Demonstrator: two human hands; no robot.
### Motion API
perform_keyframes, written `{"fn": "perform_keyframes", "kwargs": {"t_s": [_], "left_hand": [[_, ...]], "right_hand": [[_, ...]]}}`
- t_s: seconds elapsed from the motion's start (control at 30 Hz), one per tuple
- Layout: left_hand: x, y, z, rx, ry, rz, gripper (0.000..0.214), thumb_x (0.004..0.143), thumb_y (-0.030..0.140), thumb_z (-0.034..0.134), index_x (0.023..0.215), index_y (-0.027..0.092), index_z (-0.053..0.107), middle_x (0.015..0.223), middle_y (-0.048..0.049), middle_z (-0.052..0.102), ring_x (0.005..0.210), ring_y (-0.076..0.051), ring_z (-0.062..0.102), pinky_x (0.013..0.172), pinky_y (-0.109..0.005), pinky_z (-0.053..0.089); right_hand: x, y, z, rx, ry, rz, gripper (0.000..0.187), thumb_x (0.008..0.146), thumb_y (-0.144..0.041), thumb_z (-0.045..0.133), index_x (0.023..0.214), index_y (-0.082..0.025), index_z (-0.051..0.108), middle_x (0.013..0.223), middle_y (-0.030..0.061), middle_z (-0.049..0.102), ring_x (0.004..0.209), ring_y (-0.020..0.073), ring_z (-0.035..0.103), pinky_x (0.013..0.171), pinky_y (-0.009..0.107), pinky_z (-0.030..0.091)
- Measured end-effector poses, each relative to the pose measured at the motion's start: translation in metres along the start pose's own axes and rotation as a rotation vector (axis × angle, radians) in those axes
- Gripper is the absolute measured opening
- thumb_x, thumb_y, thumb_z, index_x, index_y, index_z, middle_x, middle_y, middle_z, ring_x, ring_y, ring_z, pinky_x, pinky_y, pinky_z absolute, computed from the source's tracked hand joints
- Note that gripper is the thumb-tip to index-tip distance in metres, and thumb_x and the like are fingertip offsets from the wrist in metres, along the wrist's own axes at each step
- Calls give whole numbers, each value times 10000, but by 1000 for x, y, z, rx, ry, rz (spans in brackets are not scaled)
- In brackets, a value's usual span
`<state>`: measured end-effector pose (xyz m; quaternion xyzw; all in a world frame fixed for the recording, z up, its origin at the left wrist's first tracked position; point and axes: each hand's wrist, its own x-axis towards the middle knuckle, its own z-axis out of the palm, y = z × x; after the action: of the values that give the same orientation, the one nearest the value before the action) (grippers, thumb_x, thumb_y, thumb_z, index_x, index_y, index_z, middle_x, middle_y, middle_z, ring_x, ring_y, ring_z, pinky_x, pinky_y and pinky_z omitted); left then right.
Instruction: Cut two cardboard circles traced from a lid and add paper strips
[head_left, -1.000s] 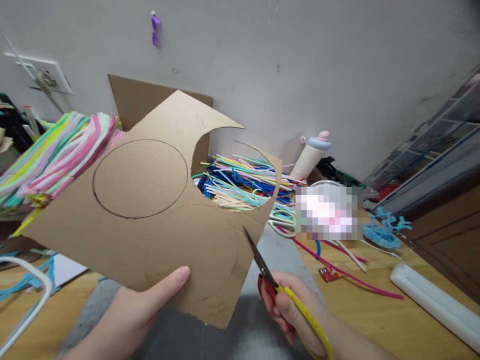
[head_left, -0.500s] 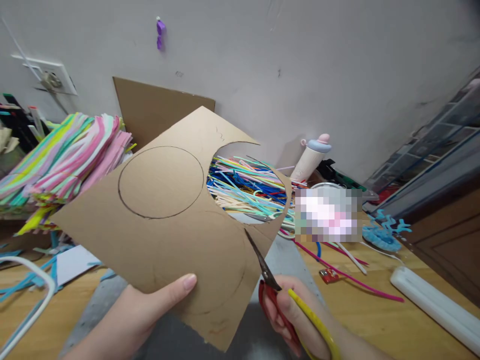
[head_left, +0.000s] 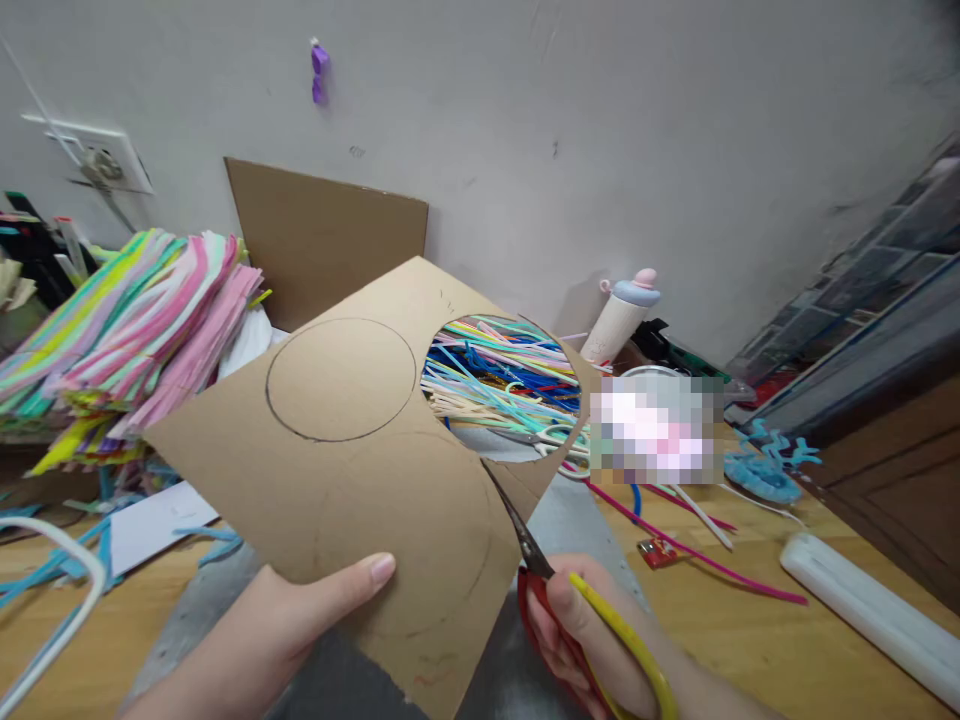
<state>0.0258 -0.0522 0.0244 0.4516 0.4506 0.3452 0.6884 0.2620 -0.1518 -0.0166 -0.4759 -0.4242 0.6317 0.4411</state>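
Note:
My left hand [head_left: 322, 610] grips a brown cardboard sheet [head_left: 375, 500] by its near left edge, thumb on top and fingers hidden beneath. Drawn circles mark the sheet, one dark at the left and a fainter one nearer me. At the sheet's right side is a round cut-out hole, through which colourful pipe cleaners [head_left: 495, 365] show. In my right hand [head_left: 585, 620] is a pair of scissors [head_left: 529, 545] with red and yellow handles. Its dark blades look closed together, their tip at the hole's lower rim; whether they touch the card I cannot tell.
Bundled fuzzy strips [head_left: 142, 330] lie at the left. Another cardboard panel [head_left: 322, 220] leans on the wall. Behind to the right stand a white bottle [head_left: 622, 320] and a blurred-out patch. White-handled scissors [head_left: 559, 440] and a white bar [head_left: 870, 620] rest on the table.
The cardboard's far corner has dropped and the sheet has tilted slightly. The hole's rim, gaping at the upper right before, now looks joined. Both hands keep their holds.

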Motion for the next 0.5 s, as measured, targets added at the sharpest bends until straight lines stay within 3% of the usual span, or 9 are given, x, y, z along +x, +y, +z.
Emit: {"fn": "perform_keyframes", "kwargs": {"t_s": [0.17, 0.37, 0.5], "left_hand": [[-3, 2, 7, 2, -89, -21, 790, 624, 416, 807, 1339, 227, 531, 1162, -110, 708, 1106, -373, 616, 897, -465, 528], [1, -1, 5, 43, -104, -33, 780, 635, 441, 795, 1337, 224, 534, 1184, -109, 697, 1131, -378, 598, 920, -478, 508], [3, -4, 0, 103, -195, -77, 629, 630, 453, 795, 1193, 209, 656, 1158, -103, 710, 1114, -381, 606, 934, -486, 498]], "right_hand": [[2, 5, -3, 41, 4, -20, 673, 743, -816, 419, 712, -148, 495, 540, -33, 462, 374, 49, 424, 306, 130, 344], [3, -1, -4, 34, -51, -29, 621, 803, -755, 422, 592, -171, 436, 426, -76, 355, 284, 34, 338, 259, 125, 288], [6, 3, 0, 125, -54, 9, 621, 805, -723, 470, 515, -184, 361, 400, -100, 283, 235, 13, 265, 213, 107, 243]]}}
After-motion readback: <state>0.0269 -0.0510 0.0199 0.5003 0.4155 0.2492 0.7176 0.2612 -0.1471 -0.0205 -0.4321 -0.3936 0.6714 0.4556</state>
